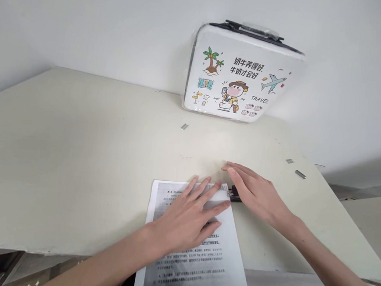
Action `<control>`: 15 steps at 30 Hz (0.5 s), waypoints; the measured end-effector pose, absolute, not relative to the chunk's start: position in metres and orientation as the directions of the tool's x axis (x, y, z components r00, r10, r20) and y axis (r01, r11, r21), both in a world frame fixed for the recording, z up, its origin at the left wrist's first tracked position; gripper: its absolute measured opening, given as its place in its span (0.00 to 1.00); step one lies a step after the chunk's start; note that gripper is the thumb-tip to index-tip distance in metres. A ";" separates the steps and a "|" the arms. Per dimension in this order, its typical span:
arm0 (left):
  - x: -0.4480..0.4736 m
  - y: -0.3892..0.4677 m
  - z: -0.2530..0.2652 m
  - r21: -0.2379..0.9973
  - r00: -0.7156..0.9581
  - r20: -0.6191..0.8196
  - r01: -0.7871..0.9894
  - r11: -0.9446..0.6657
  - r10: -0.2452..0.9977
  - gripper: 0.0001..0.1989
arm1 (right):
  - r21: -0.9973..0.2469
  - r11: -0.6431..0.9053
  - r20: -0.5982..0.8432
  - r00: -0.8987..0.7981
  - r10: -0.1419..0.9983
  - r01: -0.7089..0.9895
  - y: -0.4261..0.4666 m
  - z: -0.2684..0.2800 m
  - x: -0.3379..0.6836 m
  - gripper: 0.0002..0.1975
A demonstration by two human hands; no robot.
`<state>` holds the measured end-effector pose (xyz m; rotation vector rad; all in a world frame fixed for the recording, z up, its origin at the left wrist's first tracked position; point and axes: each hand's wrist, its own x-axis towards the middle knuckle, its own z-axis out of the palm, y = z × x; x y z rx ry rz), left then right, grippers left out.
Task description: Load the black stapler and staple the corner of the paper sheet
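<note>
Printed sheets of paper (196, 268) lie at the table's front edge and hang over it. My left hand (191, 214) rests flat on their upper part, fingers spread toward the top right corner. At that corner sits a black stapler (236, 194), its metal end touching or overlapping the paper's edge. My right hand (258, 191) is over the stapler, fingers stretched out to the left and the palm facing down. Most of the stapler is hidden under this hand, so I cannot tell how hard it presses.
A white case with cartoon prints (229, 75) and a black handle stands against the wall at the back of the pale table (75, 159). One staple strip (184, 127) lies before the case. Two more, a small strip (289, 161) and a darker strip (300, 174), lie at the right.
</note>
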<state>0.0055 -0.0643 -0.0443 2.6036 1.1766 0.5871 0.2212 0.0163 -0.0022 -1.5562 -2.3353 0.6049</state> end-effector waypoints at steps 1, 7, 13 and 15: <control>0.006 -0.064 -0.044 0.361 0.600 0.261 0.666 -0.653 0.756 0.23 | -0.478 0.328 -0.013 -0.380 0.925 0.815 0.016 -0.002 0.221 0.26; 0.006 -0.064 -0.045 0.359 0.598 0.267 0.666 -0.654 0.756 0.23 | -0.482 0.325 -0.006 -0.374 0.927 0.813 0.015 -0.002 0.219 0.25; 0.007 -0.063 -0.045 0.353 0.603 0.251 0.671 -0.652 0.757 0.23 | -0.437 0.340 0.000 -0.378 0.926 0.833 0.015 -0.003 0.217 0.26; 0.007 -0.063 -0.046 0.358 0.598 0.260 0.669 -0.651 0.758 0.23 | -0.395 0.356 0.002 -0.386 0.922 0.847 0.014 -0.003 0.216 0.28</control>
